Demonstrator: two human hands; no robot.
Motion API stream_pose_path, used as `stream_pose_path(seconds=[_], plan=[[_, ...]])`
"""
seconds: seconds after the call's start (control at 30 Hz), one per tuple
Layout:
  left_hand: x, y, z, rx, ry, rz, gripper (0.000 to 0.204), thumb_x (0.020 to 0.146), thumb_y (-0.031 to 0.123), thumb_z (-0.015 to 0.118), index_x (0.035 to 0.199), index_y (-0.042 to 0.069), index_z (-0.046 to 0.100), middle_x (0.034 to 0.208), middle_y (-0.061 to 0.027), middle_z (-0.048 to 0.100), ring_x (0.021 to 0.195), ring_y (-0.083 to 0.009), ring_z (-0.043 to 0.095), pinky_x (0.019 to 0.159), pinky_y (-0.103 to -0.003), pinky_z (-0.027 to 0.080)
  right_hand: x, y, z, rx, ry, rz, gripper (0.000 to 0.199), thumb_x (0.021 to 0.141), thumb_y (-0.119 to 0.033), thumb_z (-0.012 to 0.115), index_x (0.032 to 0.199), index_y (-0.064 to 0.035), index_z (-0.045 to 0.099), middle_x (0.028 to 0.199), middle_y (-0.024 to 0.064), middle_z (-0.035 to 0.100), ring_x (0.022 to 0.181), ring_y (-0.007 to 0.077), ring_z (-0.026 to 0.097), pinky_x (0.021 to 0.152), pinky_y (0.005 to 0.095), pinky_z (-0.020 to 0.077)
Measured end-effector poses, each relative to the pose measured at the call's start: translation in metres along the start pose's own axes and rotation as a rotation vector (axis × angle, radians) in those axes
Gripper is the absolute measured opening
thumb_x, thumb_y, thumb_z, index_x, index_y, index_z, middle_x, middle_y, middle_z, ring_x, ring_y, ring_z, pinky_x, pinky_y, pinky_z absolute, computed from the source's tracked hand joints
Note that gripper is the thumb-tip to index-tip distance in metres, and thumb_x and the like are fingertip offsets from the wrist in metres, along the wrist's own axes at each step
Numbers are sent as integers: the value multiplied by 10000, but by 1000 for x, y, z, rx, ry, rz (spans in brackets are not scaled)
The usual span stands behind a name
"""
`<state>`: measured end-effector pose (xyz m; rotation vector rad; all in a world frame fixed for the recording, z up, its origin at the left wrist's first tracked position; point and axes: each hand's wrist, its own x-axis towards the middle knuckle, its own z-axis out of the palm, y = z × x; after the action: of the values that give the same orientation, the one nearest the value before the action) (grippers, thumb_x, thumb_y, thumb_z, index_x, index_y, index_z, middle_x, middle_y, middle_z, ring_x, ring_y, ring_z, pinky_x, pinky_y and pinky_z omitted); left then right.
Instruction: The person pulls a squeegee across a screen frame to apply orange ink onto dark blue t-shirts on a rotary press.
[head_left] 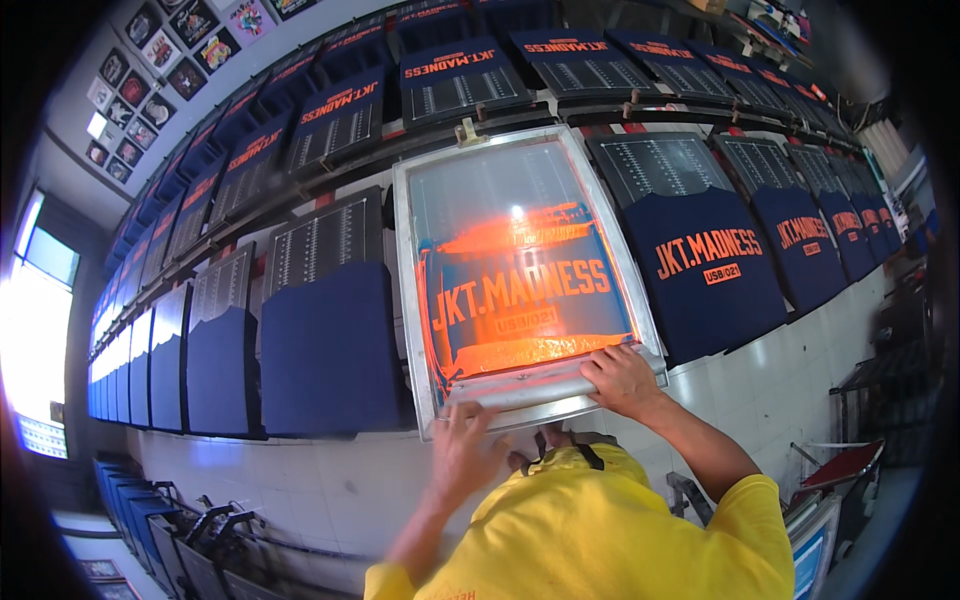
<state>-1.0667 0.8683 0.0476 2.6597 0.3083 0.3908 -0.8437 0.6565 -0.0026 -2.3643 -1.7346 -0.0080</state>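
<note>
A screen-printing frame point(407, 270) with a pale metal rim lies over a dark blue fabric piece on a board. Orange ink point(530, 354) is spread on its mesh, thickest in a band by the near edge, and orange lettering shows through. A long pale squeegee point(530, 390) lies across the near end of the frame. Closed over its right end is my right hand point(622, 380). My left hand point(466, 450), slightly blurred, has its fingers curled at the squeegee's left end, the thumb apart. The squeegee's blade is hidden.
Boards with dark blue fabric stand in rows left, right and beyond; right-hand fabric point(703, 270) bears orange print, while the nearest left fabric point(328, 350) looks plain. A rail point(345, 160) runs behind the frame. Black metal stands point(215, 525) sit lower left, a red-topped stand point(845, 465) lower right.
</note>
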Motion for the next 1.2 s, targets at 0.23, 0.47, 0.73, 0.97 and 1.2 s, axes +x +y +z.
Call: stream_pose_path(seconds=[0.23,0.47,0.73,0.97,1.2], plan=[[30,-55,21,194,-245,48,450,629,40,711,1070,39,623,1137,-129,590,1112,-317,570,911,-446,482,-5,4,-6,-13,94,8,370,705,-116,726,1056,-69,618,979,75,621,959,265,606,819,400,471],[17,-55,46,174,-198,-22,377,638,-33,656,1004,35,597,1062,-126,617,984,-326,631,824,-427,543,-43,28,-3,-45,92,188,199,653,-43,699,836,-60,623,922,80,584,922,277,589,811,420,466],[17,-52,46,189,-163,0,392,671,-45,636,1057,19,614,1127,-120,655,1086,-295,655,880,-384,559,-48,34,4,23,142,187,219,629,-29,691,832,-39,608,898,89,578,881,285,612,755,416,525],[28,-76,72,250,9,105,379,676,-52,612,1046,30,622,1069,-112,676,1043,-286,678,821,-384,576,-25,62,23,-64,157,142,216,618,-23,685,821,-33,612,878,82,581,833,268,608,706,386,546],[105,-105,74,301,-35,80,372,671,-41,638,1037,24,612,1080,-118,664,1025,-282,685,828,-366,581,56,126,21,-78,149,50,243,585,-33,699,812,-52,613,873,85,592,828,273,617,696,382,547]])
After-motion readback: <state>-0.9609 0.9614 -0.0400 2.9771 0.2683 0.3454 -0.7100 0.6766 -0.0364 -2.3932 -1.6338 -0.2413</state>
